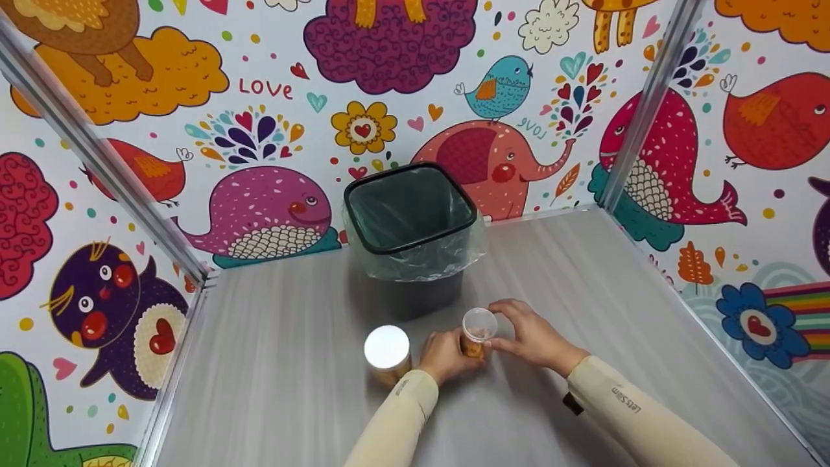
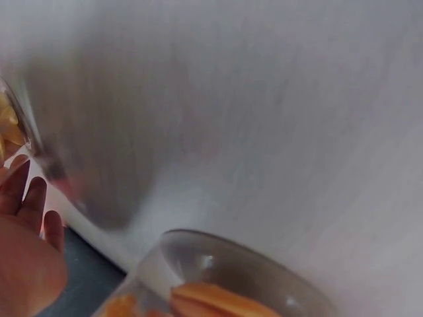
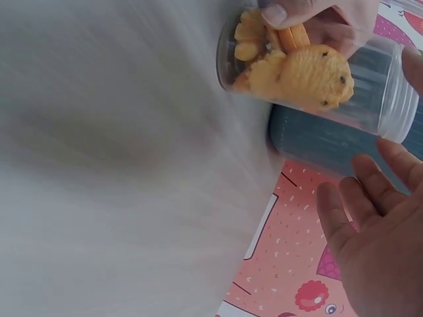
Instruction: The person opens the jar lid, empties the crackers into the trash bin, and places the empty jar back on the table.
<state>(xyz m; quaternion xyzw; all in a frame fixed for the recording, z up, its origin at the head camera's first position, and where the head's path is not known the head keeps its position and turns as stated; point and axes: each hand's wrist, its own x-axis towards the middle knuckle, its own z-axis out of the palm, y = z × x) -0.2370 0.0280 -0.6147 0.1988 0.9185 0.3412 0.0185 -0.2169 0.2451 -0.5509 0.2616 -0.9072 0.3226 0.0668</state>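
Observation:
A clear plastic jar (image 1: pixel 474 349) with orange-yellow crackers inside stands on the table, in front of the bin. My left hand (image 1: pixel 447 355) grips its lower body from the left. The thumb lies against the jar wall in the right wrist view, where the crackers (image 3: pixel 317 78) show plainly. With thumb and finger my right hand (image 1: pixel 535 334) pinches the jar's translucent top (image 1: pixel 480 322); its other fingers (image 3: pixel 332 208) stand away from the jar. Just left of my left hand is a second jar with a white lid (image 1: pixel 387 347). The left wrist view shows part of a jar of crackers (image 2: pixel 221 298).
Behind the jars stands a dark bin (image 1: pixel 421 295) with a clear plastic liner (image 1: pixel 428 261) folded over its rim. Printed cartoon panels (image 1: pixel 272 201) wall in the grey wooden table (image 1: pixel 279 363) at the back and sides, with metal corner posts (image 1: pixel 648 110).

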